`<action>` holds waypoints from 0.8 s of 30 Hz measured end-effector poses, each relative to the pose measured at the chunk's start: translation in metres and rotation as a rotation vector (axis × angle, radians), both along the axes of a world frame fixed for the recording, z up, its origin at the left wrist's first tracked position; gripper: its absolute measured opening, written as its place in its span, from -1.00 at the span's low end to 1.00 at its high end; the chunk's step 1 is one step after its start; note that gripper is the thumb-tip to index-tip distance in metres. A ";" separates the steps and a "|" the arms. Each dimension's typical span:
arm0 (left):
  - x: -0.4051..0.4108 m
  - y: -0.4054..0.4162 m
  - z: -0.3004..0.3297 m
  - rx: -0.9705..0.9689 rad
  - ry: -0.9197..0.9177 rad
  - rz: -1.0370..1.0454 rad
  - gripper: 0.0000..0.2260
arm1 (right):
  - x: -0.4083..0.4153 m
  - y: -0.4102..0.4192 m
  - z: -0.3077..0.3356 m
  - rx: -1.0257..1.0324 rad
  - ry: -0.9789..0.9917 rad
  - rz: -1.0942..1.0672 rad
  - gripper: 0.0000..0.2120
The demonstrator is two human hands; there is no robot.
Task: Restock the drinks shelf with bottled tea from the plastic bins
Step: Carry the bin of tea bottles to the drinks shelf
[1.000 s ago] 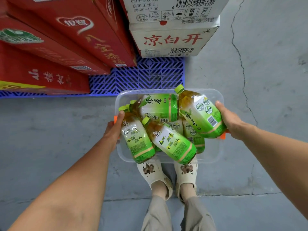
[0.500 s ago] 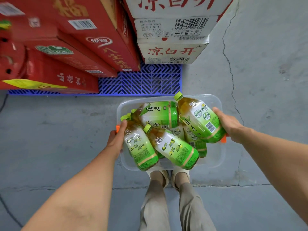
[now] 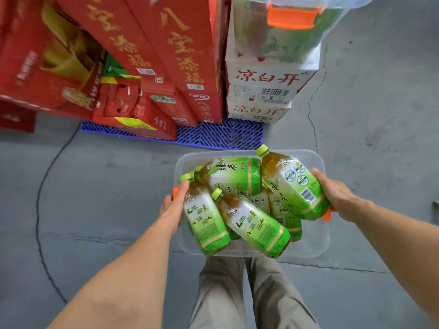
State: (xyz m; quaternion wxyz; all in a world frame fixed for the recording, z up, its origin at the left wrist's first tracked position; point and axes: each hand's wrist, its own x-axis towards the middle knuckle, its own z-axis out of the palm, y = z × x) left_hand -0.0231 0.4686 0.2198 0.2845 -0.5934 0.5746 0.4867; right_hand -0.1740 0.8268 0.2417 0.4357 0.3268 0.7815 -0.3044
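I carry a clear plastic bin (image 3: 311, 245) above the grey floor, in front of my legs. Several green-labelled tea bottles (image 3: 257, 222) lie piled in it, caps pointing up and left. My left hand (image 3: 173, 210) grips the bin's left edge by an orange latch, thumb against a bottle (image 3: 206, 224). My right hand (image 3: 335, 193) grips the right edge by the other orange latch, fingers beside the top-right bottle (image 3: 292, 184). No shelf is in view.
Red cartons (image 3: 133, 67) and white water cases (image 3: 263, 91) are stacked on a blue plastic pallet (image 3: 225, 136) ahead. A second clear bin (image 3: 292, 22) with an orange latch and green bottles sits on the white cases. Cracked concrete floor (image 3: 380, 115) spreads right.
The bin has risen in both hands and my view has lifted, so the stacked cartons and the second bin on the white cases came into sight. My feet dropped out of view.
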 end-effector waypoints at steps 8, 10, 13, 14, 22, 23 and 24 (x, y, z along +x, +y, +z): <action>0.065 -0.004 0.087 -0.064 0.027 0.159 -0.16 | 0.019 -0.029 0.086 -0.047 0.067 0.111 -0.34; 0.084 -0.002 0.102 -0.070 0.038 0.210 -0.17 | 0.025 -0.036 0.099 -0.059 0.069 0.134 -0.35; 0.120 0.003 0.123 -0.090 0.078 0.343 -0.13 | 0.036 -0.051 0.119 -0.072 0.064 0.225 -0.35; 0.133 0.005 0.129 -0.094 0.087 0.396 -0.11 | 0.039 -0.058 0.125 -0.071 0.069 0.257 -0.36; 0.257 0.054 0.166 -0.149 0.060 0.732 -0.25 | 0.072 -0.114 0.157 -0.110 0.064 0.614 -0.37; 0.274 0.062 0.168 -0.146 0.052 0.786 -0.24 | 0.078 -0.124 0.161 -0.111 0.074 0.664 -0.38; 0.292 0.071 0.171 -0.147 0.038 0.832 -0.24 | 0.087 -0.135 0.165 -0.111 0.091 0.713 -0.39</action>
